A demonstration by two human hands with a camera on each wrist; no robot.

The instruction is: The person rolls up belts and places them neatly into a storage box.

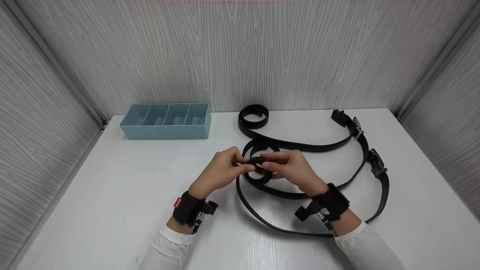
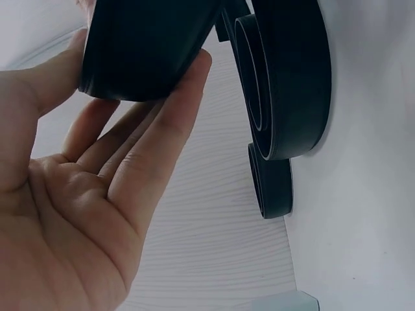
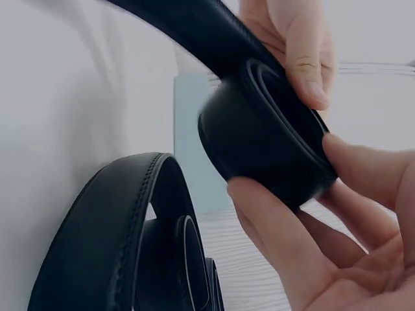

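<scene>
Between both hands a black belt is held rolled into a small coil, raised off the table. My left hand pinches one side of the coil between thumb and fingers. From the other side my right hand grips it, thumb on one edge and fingers curled round the outside. The held belt's loose strap sweeps over the table toward a buckle on the right. A second black belt, loosely coiled, lies just behind the hands. Further back is a third belt, its end rolled up.
A pale blue tray with several compartments stands at the back left. Another metal buckle lies at the back right, where the straps run close together. Wood-grain panels enclose the white table at the back and sides.
</scene>
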